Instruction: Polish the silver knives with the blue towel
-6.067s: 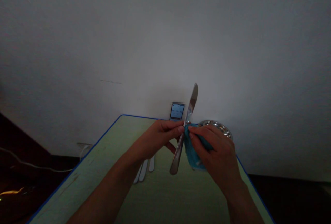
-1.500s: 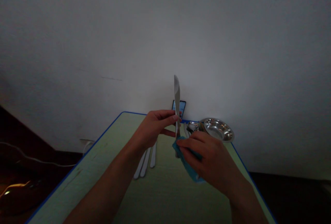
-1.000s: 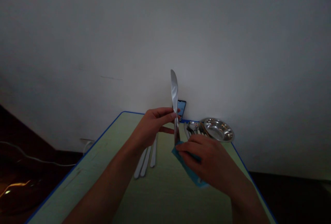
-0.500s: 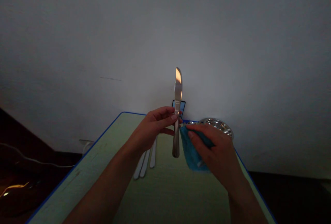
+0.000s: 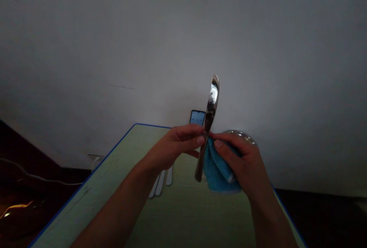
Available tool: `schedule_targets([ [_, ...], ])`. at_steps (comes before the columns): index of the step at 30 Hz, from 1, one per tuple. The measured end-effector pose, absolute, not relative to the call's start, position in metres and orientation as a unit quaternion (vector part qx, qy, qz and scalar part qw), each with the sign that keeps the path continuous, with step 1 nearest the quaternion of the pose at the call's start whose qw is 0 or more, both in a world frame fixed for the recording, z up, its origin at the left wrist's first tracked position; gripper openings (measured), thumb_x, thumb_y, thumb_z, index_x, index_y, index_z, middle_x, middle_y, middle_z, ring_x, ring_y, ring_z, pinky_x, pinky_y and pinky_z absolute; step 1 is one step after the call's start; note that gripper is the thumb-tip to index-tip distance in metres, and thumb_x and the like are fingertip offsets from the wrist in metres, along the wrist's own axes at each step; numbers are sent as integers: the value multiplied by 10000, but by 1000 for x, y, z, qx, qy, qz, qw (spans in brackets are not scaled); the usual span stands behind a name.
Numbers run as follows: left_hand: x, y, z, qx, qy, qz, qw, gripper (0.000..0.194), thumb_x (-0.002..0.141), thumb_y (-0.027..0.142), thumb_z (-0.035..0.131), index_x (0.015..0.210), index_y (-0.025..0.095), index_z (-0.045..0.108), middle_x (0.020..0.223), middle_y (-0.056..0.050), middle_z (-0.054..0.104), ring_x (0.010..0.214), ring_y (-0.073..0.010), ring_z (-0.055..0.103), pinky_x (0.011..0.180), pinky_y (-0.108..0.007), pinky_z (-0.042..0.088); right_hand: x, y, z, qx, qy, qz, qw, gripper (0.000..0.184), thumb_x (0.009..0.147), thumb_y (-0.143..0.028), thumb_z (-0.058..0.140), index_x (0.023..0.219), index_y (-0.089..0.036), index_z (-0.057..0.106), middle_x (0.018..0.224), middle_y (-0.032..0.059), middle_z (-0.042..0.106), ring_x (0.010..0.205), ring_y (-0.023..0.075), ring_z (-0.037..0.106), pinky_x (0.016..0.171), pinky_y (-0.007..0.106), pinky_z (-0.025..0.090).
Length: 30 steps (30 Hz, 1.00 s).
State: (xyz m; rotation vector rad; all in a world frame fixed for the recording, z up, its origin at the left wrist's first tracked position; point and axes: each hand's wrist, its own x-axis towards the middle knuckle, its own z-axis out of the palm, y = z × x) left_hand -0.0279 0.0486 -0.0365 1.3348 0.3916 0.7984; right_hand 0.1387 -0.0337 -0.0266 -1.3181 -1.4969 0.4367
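Observation:
My left hand point(image 5: 178, 143) is shut on a stainless steel table knife point(image 5: 211, 104), pinching it just below the blade. The knife stands tilted, its blade upward and leaning right, its handle pointing down. My right hand point(image 5: 239, 158) is shut on a bunched blue cloth point(image 5: 219, 171), which presses against the knife at the base of the blade. The handle's lower end shows left of the cloth. Both hands are above the table, and the cloth hides part of the steel bowl behind it.
The green table point(image 5: 183, 213) has a blue edge. Several pale cutlery handles point(image 5: 161, 182) lie side by side on it, and a steel bowl point(image 5: 242, 133) stands at the far right. A phone point(image 5: 197, 117) leans against the white wall.
The knife has tilted right and turned its blade. My right hand has moved left, bringing the cloth against the knife near the blade base.

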Motion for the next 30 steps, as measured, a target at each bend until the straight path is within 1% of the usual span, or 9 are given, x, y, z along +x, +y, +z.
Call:
schedule_targets([
  [3, -28, 47, -36, 611, 173, 356, 686, 188, 755, 257, 696, 926, 179, 694, 923, -30, 633, 802, -147, 602, 625, -226, 519, 139, -33, -28, -542, -626, 205, 523, 144, 829, -322, 612, 930, -292, 710, 904, -15, 723, 828, 151, 657, 712, 278, 514],
  [9, -28, 49, -38, 625, 160, 357, 675, 147, 761, 244, 694, 898, 196, 718, 927, -37, 652, 810, -149, 605, 670, -239, 508, 139, -34, -30, -550, -614, 232, 516, 169, 817, -346, 619, 942, -285, 716, 950, 9, 723, 848, 169, 659, 727, 309, 529],
  [16, -27, 49, -38, 618, 163, 363, 678, 118, 757, 220, 698, 869, 194, 727, 902, -24, 676, 795, -135, 604, 688, -230, 476, 139, -35, -31, -553, -616, 250, 502, 193, 821, -362, 614, 973, -294, 712, 975, 2, 719, 869, 166, 655, 748, 303, 526],
  [21, -27, 50, -38, 603, 164, 375, 685, 121, 755, 211, 704, 869, 178, 725, 858, -20, 693, 766, -124, 607, 706, -232, 469, 140, -32, -33, -559, -628, 257, 477, 214, 831, -371, 593, 991, -288, 710, 1011, 9, 715, 896, 184, 655, 740, 310, 523],
  [26, -25, 51, -39, 607, 165, 390, 672, 136, 746, 214, 712, 870, 165, 735, 825, -32, 704, 788, -146, 619, 757, -260, 463, 140, -31, -34, -566, -638, 249, 459, 224, 833, -372, 584, 992, -280, 712, 989, 13, 718, 873, 192, 659, 702, 304, 525],
  [30, -24, 52, -39, 603, 158, 394, 675, 139, 740, 209, 718, 876, 190, 739, 862, -27, 717, 789, -138, 623, 772, -257, 462, 141, -32, -34, -564, -642, 250, 455, 222, 838, -361, 573, 998, -291, 711, 968, 4, 720, 840, 181, 661, 666, 285, 530],
])
